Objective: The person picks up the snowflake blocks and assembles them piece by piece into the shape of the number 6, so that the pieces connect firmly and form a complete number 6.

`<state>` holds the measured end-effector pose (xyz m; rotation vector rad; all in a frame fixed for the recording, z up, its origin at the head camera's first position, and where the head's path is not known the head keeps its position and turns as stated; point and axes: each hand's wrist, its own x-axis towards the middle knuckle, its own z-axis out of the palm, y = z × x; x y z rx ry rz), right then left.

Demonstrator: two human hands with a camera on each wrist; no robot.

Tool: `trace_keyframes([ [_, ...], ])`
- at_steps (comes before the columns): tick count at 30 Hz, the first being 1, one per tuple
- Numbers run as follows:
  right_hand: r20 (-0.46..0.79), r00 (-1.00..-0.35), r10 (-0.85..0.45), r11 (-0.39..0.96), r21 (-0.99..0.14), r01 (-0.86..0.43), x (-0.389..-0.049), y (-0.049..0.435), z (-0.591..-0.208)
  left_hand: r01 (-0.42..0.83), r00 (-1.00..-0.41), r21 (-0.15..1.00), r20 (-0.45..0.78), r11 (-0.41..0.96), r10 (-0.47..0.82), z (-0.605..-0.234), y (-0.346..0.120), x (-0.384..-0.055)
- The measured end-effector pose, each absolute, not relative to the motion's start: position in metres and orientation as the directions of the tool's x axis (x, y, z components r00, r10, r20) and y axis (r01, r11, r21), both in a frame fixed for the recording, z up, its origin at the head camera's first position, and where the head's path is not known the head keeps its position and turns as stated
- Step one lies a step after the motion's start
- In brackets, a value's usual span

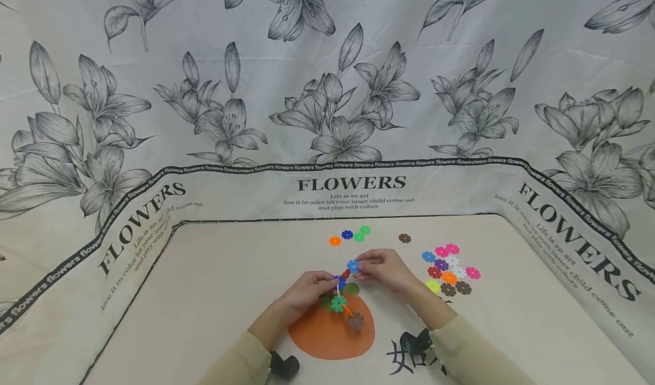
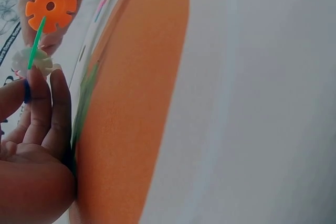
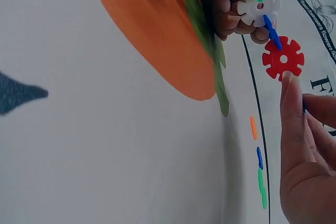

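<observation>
A chain of slotted plastic snowflake discs hangs between the two hands, above the tabletop. My left hand (image 1: 305, 289) pinches its dark blue disc (image 1: 340, 282) between thumb and fingers. From there the chain runs down through a white disc (image 3: 260, 4), a green disc (image 1: 338, 303) and an orange disc (image 2: 51, 6) to a brown disc (image 1: 355, 320) at the low end. A red disc (image 3: 283, 59) joins the dark blue one on the other side. My right hand (image 1: 386, 268) pinches a light blue disc (image 1: 353, 266) edge-on against the red disc; the fingers partly hide where they meet.
Loose discs in several colours, among them an orange disc (image 1: 449, 278), lie grouped on the right of the table. At the back are a few more, including a lone brown disc (image 1: 405, 238). Flower-printed cloth (image 1: 353, 191) walls the table's back and sides.
</observation>
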<state>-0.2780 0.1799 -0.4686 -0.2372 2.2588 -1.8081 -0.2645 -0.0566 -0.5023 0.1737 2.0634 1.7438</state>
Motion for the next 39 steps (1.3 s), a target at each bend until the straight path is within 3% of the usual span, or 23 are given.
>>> trace_keyframes([
  [21,-0.088,-0.964,-0.251,0.065,-0.995,0.074,-0.27,0.166,-0.475,-0.183,-0.927,0.975,-0.213,0.125,0.31,-0.503,-0.057,-0.261],
  [39,-0.134,-0.945,-0.3,0.089,-0.99,0.112,-0.276,0.171,-0.473,-0.176,-0.888,0.968,-0.234,0.177,0.397,-0.501,-0.059,-0.264],
])
